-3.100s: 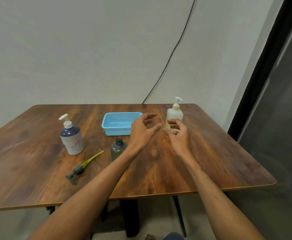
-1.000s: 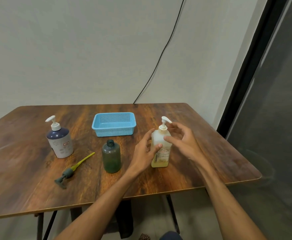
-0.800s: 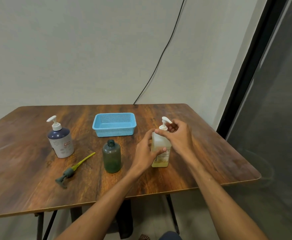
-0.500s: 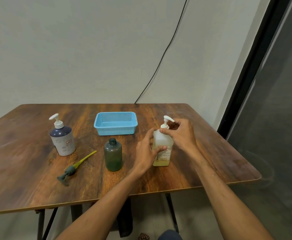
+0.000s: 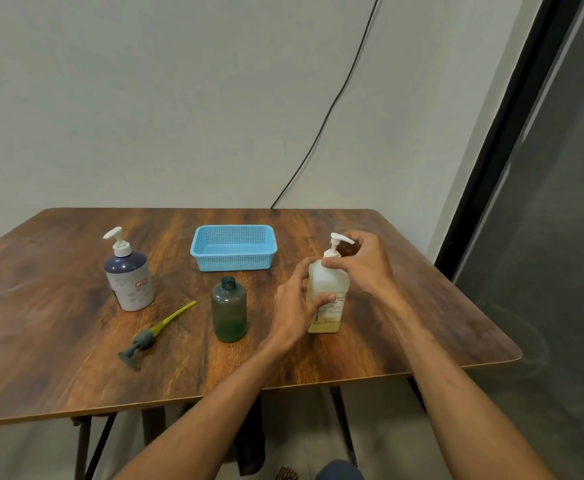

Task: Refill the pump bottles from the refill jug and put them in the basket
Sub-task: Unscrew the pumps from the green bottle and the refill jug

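Pale yellow plastic, cloudy and square-shouldered: that is the bottle (image 5: 325, 296) you now have hold of. Three seconds back it stood farther from you, level with the basket (image 5: 234, 263) on its right side, and both your hands were only reaching for it. Now it stands upright on the table (image 5: 404, 323), to the right of the basket and nearer you.

Your left hand (image 5: 294, 303) is wrapped round its body, thumb across the label. Your right hand (image 5: 363, 265), spread open beside the pump a second ago, has closed in and pinches the white collar (image 5: 330, 259) under the spout (image 5: 341, 239). That reads as the start of unscrewing the pump, so this bottle is being opened and nothing has been poured from it or into it yet.

The yellow deepens toward its base, so it looks part full, though the level is not sharp. A printed label covers the lower front, and the spout points away from the basket.

Straight in front of the basket the green bottle (image 5: 229, 313) stands with its neck open. Its pump (image 5: 152, 336) lies on its side farther front and left. Left of the basket a white bottle (image 5: 129, 278) with a dark shoulder has its pump on. None of the three is in the basket yet.
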`<control>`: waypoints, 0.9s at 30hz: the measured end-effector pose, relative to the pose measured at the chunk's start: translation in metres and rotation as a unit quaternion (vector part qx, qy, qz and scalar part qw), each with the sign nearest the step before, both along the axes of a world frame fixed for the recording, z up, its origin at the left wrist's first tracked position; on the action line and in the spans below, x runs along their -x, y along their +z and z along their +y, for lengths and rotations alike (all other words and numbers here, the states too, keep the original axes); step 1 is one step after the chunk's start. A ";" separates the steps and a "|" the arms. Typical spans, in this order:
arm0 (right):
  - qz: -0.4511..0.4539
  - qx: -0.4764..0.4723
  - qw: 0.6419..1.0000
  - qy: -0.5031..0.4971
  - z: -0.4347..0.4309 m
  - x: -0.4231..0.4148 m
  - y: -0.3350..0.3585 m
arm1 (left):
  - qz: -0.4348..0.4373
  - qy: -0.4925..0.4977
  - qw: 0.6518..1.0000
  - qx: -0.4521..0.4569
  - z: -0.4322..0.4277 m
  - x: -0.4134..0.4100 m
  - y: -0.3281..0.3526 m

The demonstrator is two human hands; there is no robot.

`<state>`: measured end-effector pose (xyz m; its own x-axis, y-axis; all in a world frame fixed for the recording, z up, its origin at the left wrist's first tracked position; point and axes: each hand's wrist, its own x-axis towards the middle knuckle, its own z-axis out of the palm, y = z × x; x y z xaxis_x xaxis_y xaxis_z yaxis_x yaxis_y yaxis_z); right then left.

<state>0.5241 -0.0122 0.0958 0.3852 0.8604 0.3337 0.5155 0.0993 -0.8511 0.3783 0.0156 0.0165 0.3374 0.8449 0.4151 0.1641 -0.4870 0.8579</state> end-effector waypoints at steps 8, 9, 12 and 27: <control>-0.054 -0.003 0.998 0.010 -0.005 0.007 0.006 | 0.001 0.004 1.000 -0.002 0.000 -0.001 -0.001; -0.072 -0.013 0.997 -0.006 -0.004 0.009 0.007 | -0.001 0.002 1.000 -0.002 0.000 -0.001 -0.001; -0.046 0.008 0.999 0.019 0.000 -0.001 0.010 | 0.002 0.005 1.000 -0.004 0.001 0.000 -0.002; 0.037 0.004 0.999 0.018 0.000 -0.007 0.006 | 0.002 0.013 1.000 -0.009 0.000 -0.001 -0.002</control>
